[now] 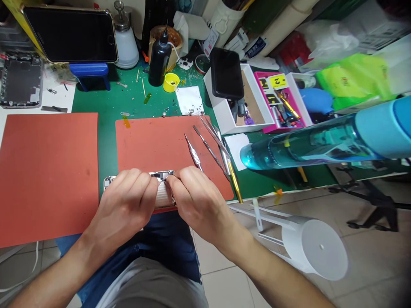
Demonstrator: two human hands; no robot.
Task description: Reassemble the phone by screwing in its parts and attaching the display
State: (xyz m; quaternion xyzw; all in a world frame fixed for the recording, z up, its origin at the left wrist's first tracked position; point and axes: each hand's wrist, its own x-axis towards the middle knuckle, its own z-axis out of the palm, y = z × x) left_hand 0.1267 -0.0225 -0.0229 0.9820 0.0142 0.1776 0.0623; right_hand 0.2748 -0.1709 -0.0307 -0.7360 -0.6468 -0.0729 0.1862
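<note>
An opened phone housing (164, 196) with exposed inner parts lies sideways at the near edge of the smaller red mat (150, 141). My left hand (130, 199) is closed over its middle and left part, covering much of it. My right hand (199, 196) has curled fingers on the right end. Between my fingertips, a small dark and silver part (162, 175) shows along the housing's far edge; whether either hand pinches it is hidden. Just beyond my right hand lie a silver screwdriver (194, 155), a metal pick (210, 149), tweezers (216, 137) and a gold-handled tool (236, 184).
A larger red mat (48, 175) lies left. Behind stand a phone (72, 36) on a blue stand (90, 72), a dark bottle (159, 60) and a yellow cup (171, 82). Right are a white box (224, 109), pink tray (268, 128), blue water bottle (314, 141) and stool (316, 248).
</note>
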